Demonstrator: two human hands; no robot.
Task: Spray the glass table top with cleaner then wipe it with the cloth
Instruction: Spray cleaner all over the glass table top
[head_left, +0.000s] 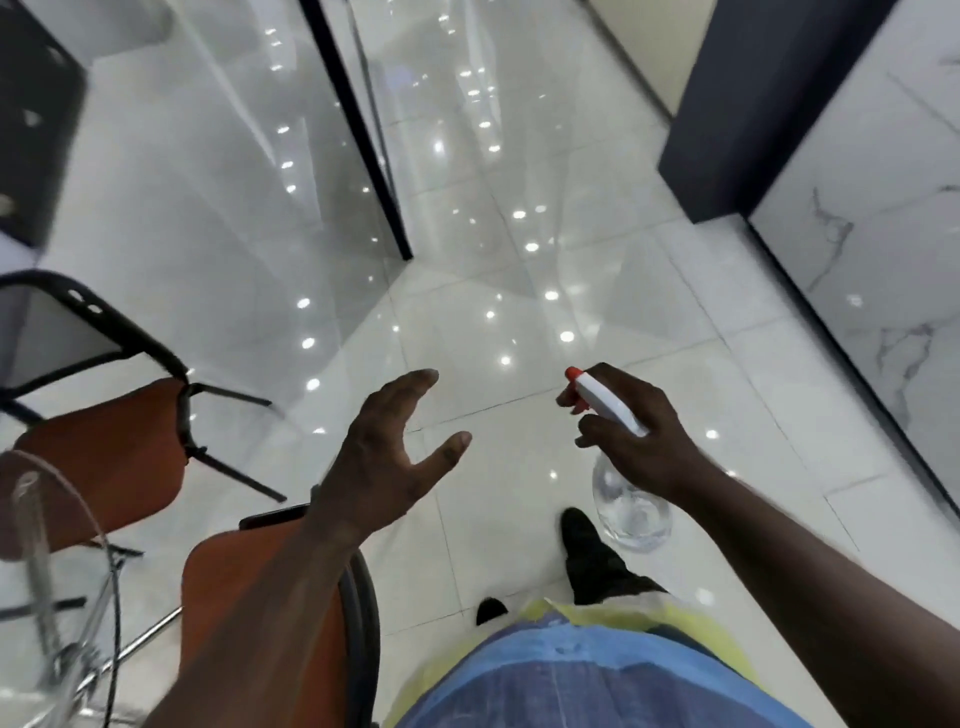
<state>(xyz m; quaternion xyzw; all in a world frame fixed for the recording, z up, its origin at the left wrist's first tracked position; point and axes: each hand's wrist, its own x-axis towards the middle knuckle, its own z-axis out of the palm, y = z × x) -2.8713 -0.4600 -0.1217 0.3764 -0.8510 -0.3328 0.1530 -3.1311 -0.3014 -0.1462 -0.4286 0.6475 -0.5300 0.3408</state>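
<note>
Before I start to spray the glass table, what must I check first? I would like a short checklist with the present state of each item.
1. Spray bottle gripped: ok, the right hand holds it round its neck.
2. Liquid inside: ok, clear liquid seems to sit low in the body.
3. Bottle aimed at the glass table top: not ok, it points at the floor ahead; the table lies at the lower left.
4. Cloth ready: not ok, the left hand is open and empty, and no cloth is in view.
5. Free way to the table: cannot tell, an orange chair stands beside it.
</note>
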